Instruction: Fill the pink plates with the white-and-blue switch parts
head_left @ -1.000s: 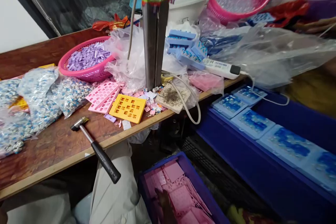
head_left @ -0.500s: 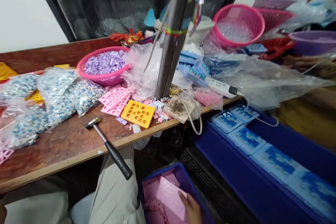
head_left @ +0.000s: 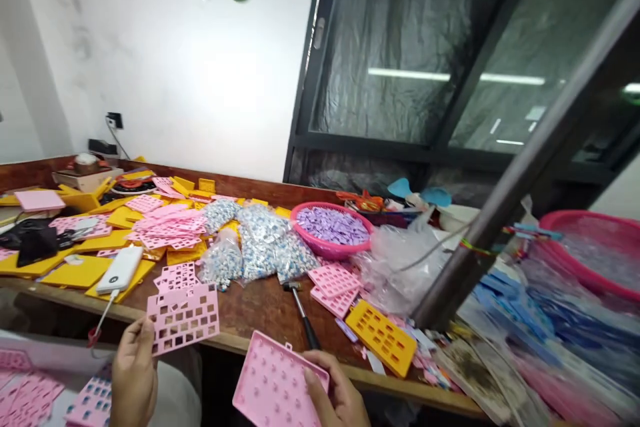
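Wooden table (head_left: 260, 310) cluttered, right end blurred. Right hand (head_left: 337, 397) low centre, cropped by frame, clasping studded pink tray (head_left: 277, 387). Left hand (head_left: 133, 373) pinching pink perforated sheet (head_left: 184, 317) at table's near edge. Hammer (head_left: 301, 310) partly hidden behind tray.

The hammer (head_left: 301, 313) lies on the table (head_left: 250, 310) near its front edge, its handle reaching over that edge. Behind it lie the bags of small parts (head_left: 255, 247), and to their right stands the basket (head_left: 331, 232). Right of the hammer, a grid tray (head_left: 381, 337) rests at the front edge. The power bank (head_left: 121, 269) lies toward the left, near the front edge.
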A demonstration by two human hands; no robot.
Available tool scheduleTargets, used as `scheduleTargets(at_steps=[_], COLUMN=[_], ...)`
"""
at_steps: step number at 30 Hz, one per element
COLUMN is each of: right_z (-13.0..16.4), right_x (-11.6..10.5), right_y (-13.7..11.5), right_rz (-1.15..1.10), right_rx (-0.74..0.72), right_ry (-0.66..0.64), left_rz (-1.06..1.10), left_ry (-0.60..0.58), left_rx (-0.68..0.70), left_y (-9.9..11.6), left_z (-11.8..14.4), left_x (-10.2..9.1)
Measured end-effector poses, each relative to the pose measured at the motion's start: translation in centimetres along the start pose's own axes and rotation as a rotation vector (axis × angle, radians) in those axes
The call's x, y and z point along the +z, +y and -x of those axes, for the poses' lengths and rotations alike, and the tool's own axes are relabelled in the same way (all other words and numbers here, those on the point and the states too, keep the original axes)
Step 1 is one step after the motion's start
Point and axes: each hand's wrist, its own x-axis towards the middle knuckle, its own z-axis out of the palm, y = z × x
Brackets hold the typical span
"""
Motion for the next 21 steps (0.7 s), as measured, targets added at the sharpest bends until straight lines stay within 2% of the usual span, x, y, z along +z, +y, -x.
scheduleTargets(at_steps=[2,4,7,10,11,15,18,21], right_z=[-2.7,-5.2,-8.8,-11.8,-12.7,-14.1,-12.6,-10.1], right_x=[2.6,4.1,5.3,6.3,6.6,7.6,7.0,5.3], right_y=[-2.3,-3.2,-2.8,-1.8,-1.6,-1.6,-1.5,-0.9], right_rz=[0.133,0.237,0.295,0.303,0.326,0.524,0.596,0.624], right_rx=[-0.111,-0.139,-0.166,-0.181,-0.178,-0.194,-0.248,-0.29], right_ry=[-0.057,-0.099,-0.177,-0.357,-0.389,-0.348,-0.463,-0.603], left_rz=[0.044,0.045,-0.078,-0.327,-0.394,-0.657,-0.726,-0.817], left_ry=[-0.05,-0.088,-0.14,-0.27,-0.353,-0.938,-1.104,-1.259], left_rx=[-0.064,-0.071,-0.048,0.067,0.134,0.241,0.273,0.307], left_y=[0.3,0.7,1.7,3.9,4.9,7.8,7.2,4.6], left_z=[0.3,0.0,-1.4,-3.7,-4.4,-6.8,-7.7,-7.5], left_x=[-0.4,-1.0,-1.7,-0.6,0.4,6.5,12.1,17.1])
